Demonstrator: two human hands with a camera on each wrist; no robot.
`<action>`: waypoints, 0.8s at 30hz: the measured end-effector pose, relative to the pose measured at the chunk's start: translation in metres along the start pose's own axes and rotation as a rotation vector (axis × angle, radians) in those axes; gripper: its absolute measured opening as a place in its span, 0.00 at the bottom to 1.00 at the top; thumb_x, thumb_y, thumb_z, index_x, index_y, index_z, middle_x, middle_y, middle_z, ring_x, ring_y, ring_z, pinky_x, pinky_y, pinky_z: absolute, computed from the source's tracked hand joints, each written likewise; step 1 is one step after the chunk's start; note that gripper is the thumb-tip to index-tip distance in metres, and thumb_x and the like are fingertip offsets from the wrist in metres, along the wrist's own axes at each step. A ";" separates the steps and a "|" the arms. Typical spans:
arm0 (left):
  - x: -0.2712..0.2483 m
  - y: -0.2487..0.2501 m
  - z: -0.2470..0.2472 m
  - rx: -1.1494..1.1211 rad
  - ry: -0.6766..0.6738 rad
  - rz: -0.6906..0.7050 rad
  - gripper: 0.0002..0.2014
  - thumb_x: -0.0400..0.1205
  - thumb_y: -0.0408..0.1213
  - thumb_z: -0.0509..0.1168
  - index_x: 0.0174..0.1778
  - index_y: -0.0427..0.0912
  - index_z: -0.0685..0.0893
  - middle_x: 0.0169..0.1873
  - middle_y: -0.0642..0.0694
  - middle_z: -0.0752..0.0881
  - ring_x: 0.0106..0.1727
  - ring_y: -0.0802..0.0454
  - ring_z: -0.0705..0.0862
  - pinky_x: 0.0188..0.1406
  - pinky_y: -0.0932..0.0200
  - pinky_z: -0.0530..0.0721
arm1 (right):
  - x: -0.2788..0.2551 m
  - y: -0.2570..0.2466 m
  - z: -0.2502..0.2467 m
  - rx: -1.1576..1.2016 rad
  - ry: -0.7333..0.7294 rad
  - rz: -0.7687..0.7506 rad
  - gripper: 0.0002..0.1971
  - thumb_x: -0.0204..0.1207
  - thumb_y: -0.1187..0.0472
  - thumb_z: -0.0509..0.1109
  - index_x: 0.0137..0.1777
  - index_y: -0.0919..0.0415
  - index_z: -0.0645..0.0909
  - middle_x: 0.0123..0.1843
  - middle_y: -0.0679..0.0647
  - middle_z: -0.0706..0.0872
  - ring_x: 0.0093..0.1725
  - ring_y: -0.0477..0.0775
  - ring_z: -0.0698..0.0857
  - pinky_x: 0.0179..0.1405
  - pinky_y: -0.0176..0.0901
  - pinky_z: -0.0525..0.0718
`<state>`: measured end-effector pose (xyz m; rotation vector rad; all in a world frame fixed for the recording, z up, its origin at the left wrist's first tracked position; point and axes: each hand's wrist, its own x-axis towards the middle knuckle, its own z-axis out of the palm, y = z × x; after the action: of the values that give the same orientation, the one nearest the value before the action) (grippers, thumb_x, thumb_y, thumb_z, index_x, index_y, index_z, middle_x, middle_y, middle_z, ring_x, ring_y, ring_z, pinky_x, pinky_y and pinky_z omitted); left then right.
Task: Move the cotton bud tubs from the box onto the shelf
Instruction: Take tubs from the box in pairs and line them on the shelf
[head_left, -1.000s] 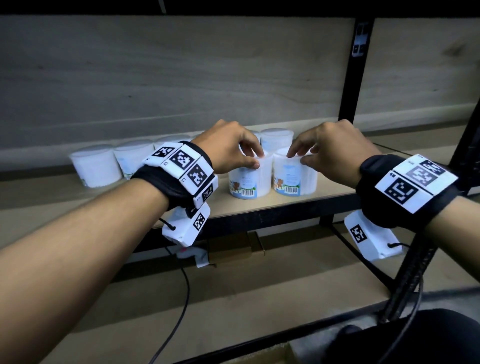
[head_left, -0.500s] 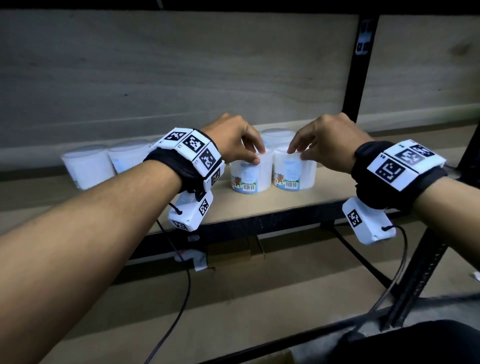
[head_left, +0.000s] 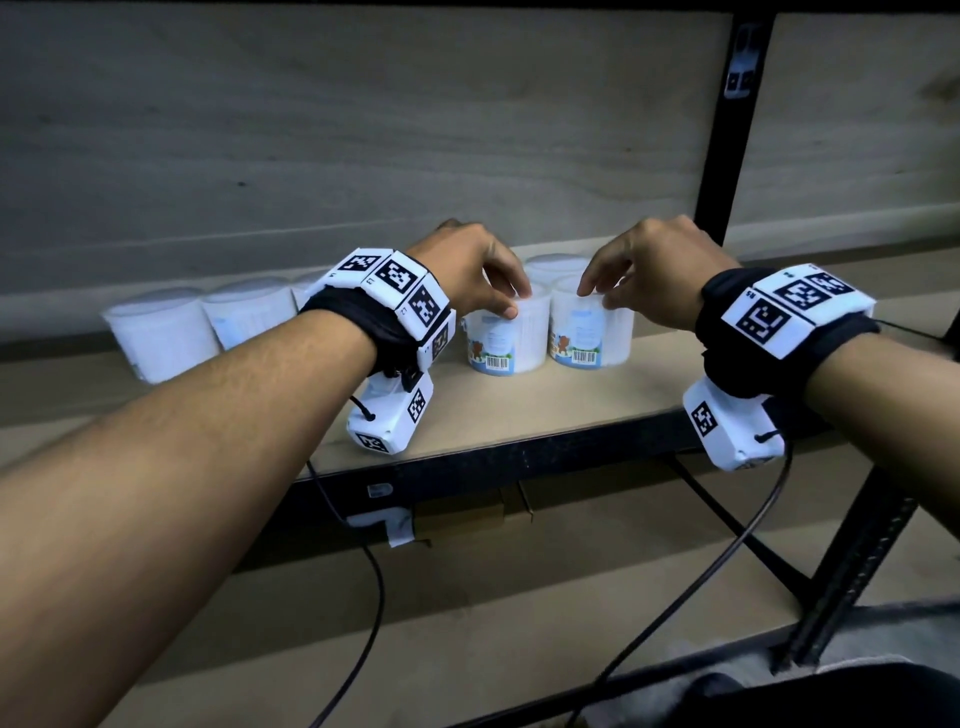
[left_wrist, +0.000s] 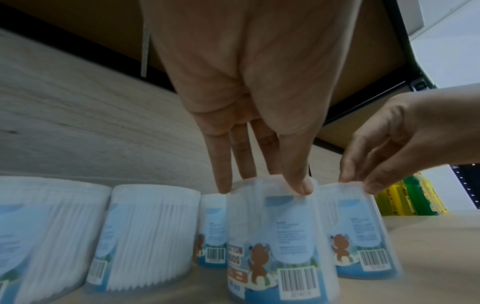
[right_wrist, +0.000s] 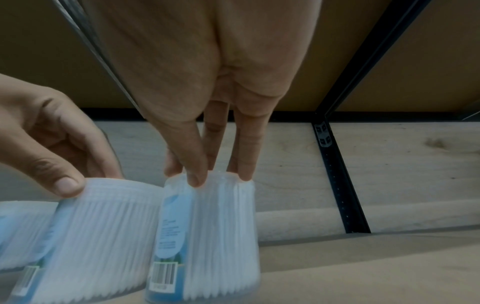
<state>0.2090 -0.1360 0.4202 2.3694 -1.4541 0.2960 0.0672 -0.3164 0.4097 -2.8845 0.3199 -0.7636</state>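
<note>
Wooden shelf (head_left: 519, 410) has open room in front and to the right. Two tubs now stand a bit closer to its back wall than a moment ago. Left hand (head_left: 467, 270) pinches the left tub (head_left: 506, 338) by its top; right hand (head_left: 654, 270) pinches the right tub (head_left: 592, 332). Both sit well away from the front edge, ready to let go.

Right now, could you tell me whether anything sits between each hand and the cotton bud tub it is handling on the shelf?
Nothing visible. The left hand holds the left front tub by its rim; the right hand holds the right front tub likewise. Both stand on the shelf.
</note>
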 end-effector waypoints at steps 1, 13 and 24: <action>0.001 -0.001 0.001 -0.005 0.000 -0.003 0.14 0.71 0.41 0.80 0.53 0.52 0.93 0.46 0.54 0.93 0.46 0.62 0.87 0.56 0.69 0.79 | 0.001 0.001 0.001 0.000 0.002 -0.002 0.14 0.71 0.69 0.79 0.47 0.46 0.93 0.42 0.46 0.91 0.46 0.47 0.87 0.50 0.36 0.80; 0.000 0.006 -0.004 0.031 -0.049 -0.044 0.16 0.75 0.37 0.77 0.59 0.48 0.91 0.54 0.51 0.92 0.53 0.59 0.87 0.57 0.72 0.76 | 0.003 0.011 0.010 0.038 0.003 -0.039 0.16 0.72 0.70 0.74 0.49 0.46 0.92 0.46 0.47 0.91 0.45 0.48 0.85 0.51 0.34 0.79; -0.050 0.032 -0.007 0.175 -0.149 -0.036 0.31 0.78 0.50 0.72 0.78 0.55 0.74 0.75 0.51 0.78 0.73 0.50 0.77 0.68 0.61 0.71 | -0.038 -0.001 -0.014 -0.061 -0.082 -0.021 0.20 0.75 0.58 0.76 0.67 0.46 0.84 0.65 0.50 0.88 0.60 0.54 0.84 0.61 0.39 0.77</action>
<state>0.1574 -0.1055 0.4147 2.6040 -1.5047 0.2513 0.0276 -0.3077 0.4040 -2.9711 0.3084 -0.6477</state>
